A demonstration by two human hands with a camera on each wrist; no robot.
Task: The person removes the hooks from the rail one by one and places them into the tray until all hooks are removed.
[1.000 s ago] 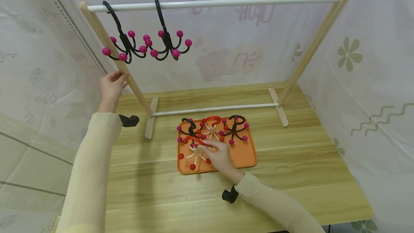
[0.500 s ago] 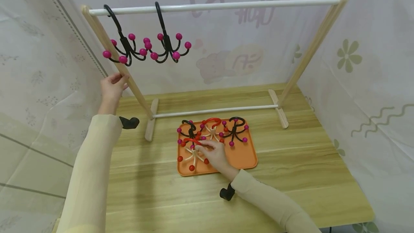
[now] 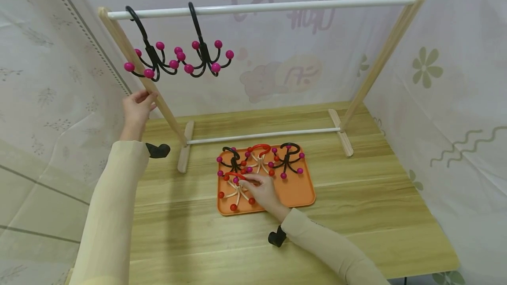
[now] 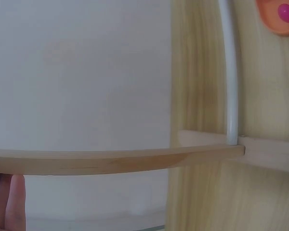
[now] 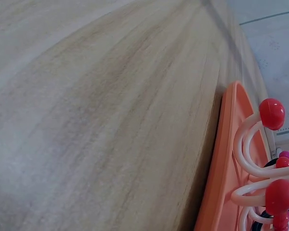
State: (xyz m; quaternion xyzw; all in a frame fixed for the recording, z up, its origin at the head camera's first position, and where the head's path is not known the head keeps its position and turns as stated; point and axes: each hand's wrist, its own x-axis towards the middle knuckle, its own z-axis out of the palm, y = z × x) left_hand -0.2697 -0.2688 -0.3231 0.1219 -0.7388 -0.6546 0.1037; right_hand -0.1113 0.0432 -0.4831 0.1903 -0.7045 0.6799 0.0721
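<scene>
My left hand point(image 3: 136, 110) holds the left wooden post point(image 3: 166, 110) of a hanging rack between thumb and fingers. In the left wrist view, fingertips point(image 4: 15, 197) lie against that post. My right hand point(image 3: 264, 190) pinches the red hook point(image 3: 234, 174) of an octopus-style hanger with cream arms point(image 3: 238, 191) and red ball tips, low over the front left of an orange tray point(image 3: 297, 193). Its arms point(image 5: 250, 144) loom close in the right wrist view, where the hand itself is out of sight. Whether this hanger touches the tray is unclear.
Behind it on the tray lie two black hangers point(image 3: 286, 160) with magenta balls and another cream one point(image 3: 260, 160) with a red hook. Two black hangers point(image 3: 203, 52) hang at the left of the white top rail point(image 3: 301, 5). A lower rail point(image 3: 261, 135) runs behind the tray.
My right hand and the cream hanger it pinches have shifted slightly left. The left hand stays on the post. The whole head view has dipped a little.
</scene>
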